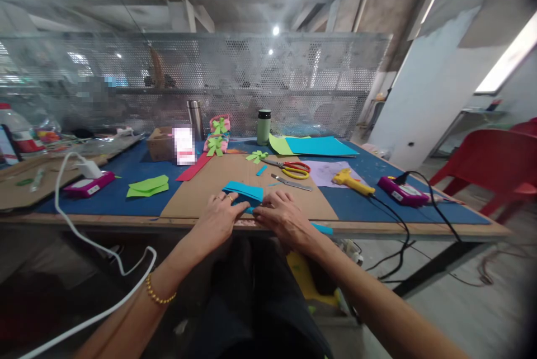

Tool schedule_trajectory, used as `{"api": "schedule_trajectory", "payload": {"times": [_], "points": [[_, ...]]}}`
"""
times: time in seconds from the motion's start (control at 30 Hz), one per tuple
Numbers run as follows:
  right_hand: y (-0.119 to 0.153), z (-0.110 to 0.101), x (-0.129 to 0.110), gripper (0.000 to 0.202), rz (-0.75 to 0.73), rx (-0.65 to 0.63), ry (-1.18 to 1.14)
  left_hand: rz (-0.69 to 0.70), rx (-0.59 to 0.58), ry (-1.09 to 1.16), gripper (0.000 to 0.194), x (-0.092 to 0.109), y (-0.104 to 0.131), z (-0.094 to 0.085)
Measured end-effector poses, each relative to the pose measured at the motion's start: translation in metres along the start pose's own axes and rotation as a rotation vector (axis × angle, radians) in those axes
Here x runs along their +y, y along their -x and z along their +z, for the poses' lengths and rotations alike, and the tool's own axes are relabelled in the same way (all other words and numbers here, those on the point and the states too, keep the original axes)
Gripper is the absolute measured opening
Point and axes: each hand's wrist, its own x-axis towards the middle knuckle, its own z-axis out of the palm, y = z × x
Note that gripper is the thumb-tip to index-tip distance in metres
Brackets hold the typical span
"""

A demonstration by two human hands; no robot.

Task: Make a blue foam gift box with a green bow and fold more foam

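A folded piece of blue paper (247,189) stands partly raised near the front edge of a cardboard sheet (201,202). My left hand (220,215) is closed on its lower left side, a ring on one finger. From the right, my right hand (282,215) grips the paper's lower right part with curled fingers. A small bit of blue shows between the two hands, and my fingers hide the lower fold. Beyond them lie a utility knife (291,182), scissors with red and yellow handles (296,169) and a small blue paper scrap (261,170).
Green paper (147,186) lies at left, a red strip (193,168) behind it. At right are a yellow glue gun (354,182) on lilac paper and a purple power strip (403,191) with black cables. Blue sheets (321,146) and a green bottle (264,128) stand at the back.
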Motion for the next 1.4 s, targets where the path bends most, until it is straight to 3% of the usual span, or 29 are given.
{"api": "schedule_trajectory", "payload": {"times": [0.4,0.7,1.4], "points": [[0.001,0.000,-0.003,0.022,0.015,0.029,-0.033,0.003,0.096,0.031,0.035,-0.003,0.004,0.011],[0.000,-0.004,-0.001,0.021,0.011,0.023,-0.071,-0.015,0.046,0.039,0.028,0.002,0.004,0.001],[-0.005,-0.002,0.012,0.014,-0.039,0.025,-0.171,-0.023,0.019,0.022,0.029,0.004,0.003,0.001]]}}
